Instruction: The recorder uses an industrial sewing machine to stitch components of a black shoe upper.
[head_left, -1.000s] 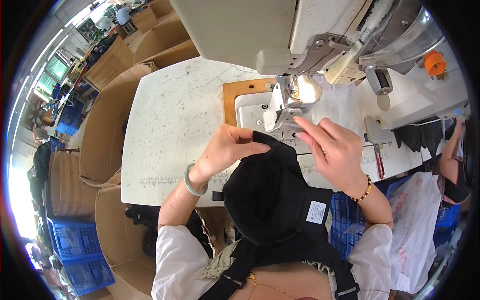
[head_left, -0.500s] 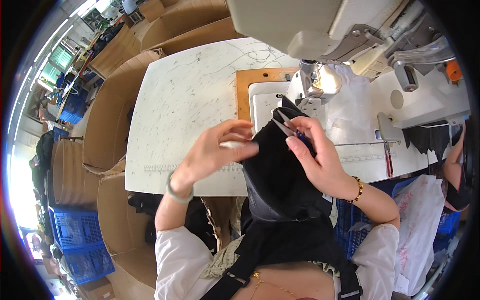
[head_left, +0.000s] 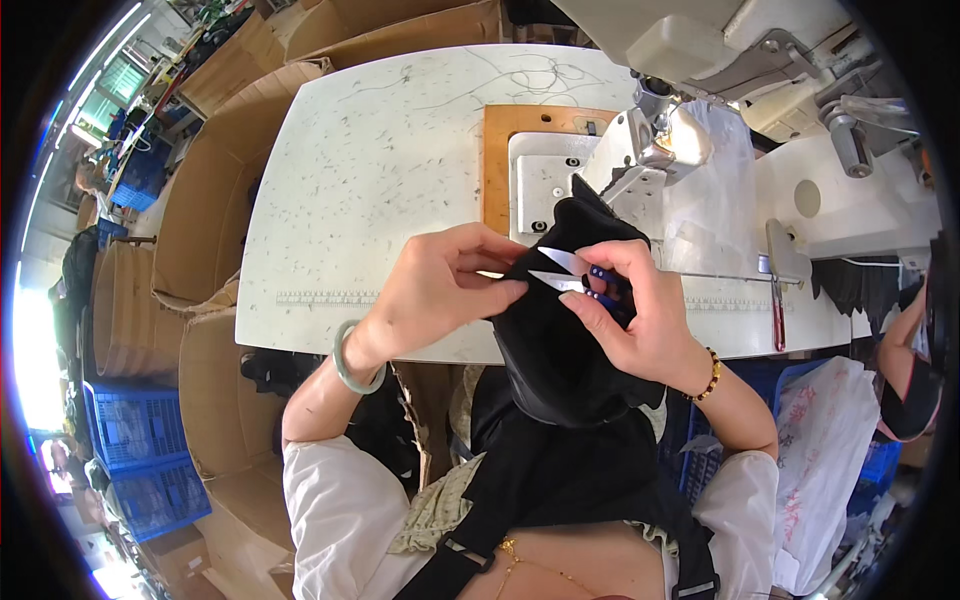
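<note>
Fingers of the right hand close around dark-blue snips, whose two blades stand apart and point toward ten o'clock over the black fabric piece. The left hand has thumb and forefinger narrowed in a pinch on that piece's ten-o'clock edge. The fabric lies between the hands, across the near edge of the white table, its top reaching the foot of the sewing machine toward one o'clock. A red-handled tool lies at three o'clock from the right hand.
</note>
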